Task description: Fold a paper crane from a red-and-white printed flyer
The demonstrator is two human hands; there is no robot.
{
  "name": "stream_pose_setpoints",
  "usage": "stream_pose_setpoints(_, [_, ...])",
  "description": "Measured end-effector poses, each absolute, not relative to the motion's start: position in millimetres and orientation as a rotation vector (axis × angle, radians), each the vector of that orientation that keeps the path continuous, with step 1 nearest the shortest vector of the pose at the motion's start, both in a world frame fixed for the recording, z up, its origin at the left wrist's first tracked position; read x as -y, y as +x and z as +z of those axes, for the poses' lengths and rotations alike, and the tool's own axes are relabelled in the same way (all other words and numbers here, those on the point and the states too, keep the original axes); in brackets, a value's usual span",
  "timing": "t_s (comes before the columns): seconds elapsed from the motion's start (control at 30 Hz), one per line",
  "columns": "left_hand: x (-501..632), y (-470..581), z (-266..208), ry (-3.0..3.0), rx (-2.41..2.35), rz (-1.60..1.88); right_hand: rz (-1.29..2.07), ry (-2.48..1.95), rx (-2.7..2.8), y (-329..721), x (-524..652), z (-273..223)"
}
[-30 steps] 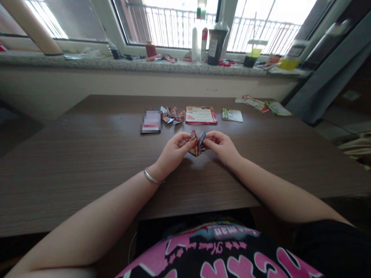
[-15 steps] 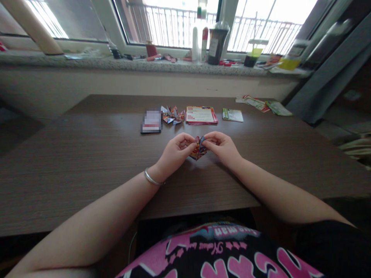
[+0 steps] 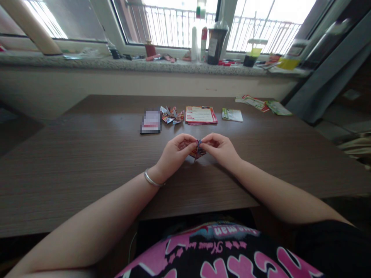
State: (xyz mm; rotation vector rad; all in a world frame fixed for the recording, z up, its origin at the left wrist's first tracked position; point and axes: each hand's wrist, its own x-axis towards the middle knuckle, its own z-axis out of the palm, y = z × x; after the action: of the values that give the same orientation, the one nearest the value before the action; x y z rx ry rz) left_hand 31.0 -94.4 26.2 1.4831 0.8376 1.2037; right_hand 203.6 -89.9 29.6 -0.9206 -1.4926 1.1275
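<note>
A small folded paper piece (image 3: 197,153), printed in red, yellow and blue, is pinched between my two hands just above the table. My left hand (image 3: 181,148), with a silver bangle (image 3: 152,179) on the wrist, grips its left side between thumb and fingers. From the right, my right hand (image 3: 222,147) grips the other side in the same way. My thumbs and fingertips hide its upper part. Beyond my hands lie a cluster of folded paper pieces (image 3: 173,116) and a stack of printed sheets (image 3: 201,115).
On the brown table (image 3: 95,154), a phone-like item with a blurred face (image 3: 150,121) lies left of the cluster. A smaller paper stack (image 3: 232,114) and loose leaflets (image 3: 278,108) lie to the right. Bottles and a dark cup (image 3: 216,44) stand on the windowsill (image 3: 174,66).
My hands have drawn slightly closer together. The upper points of the folded paper, apart before, are now pressed together between my fingertips.
</note>
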Motion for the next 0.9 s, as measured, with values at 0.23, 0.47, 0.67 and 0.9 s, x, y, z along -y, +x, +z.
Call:
stream_pose_setpoints(0.23, [94.4,31.5,27.1,1.544,-0.871,1.143,1.152,-0.896,1.507,204.0,89.3,28.2])
stream_pose_setpoints(0.47, [96.1,30.2,28.6,1.671,-0.869,1.16,1.12,-0.904,1.577,205.0,90.5,30.9])
stream_pose_setpoints(0.67, [100.7,32.6,33.2,1.745,-0.877,1.181,1.109,-0.935,1.639,204.5,93.5,31.6])
stream_pose_setpoints(0.9, [105.9,35.8,37.9,1.82,-0.96,1.251,1.029,-0.946,1.686,200.4,97.7,31.2])
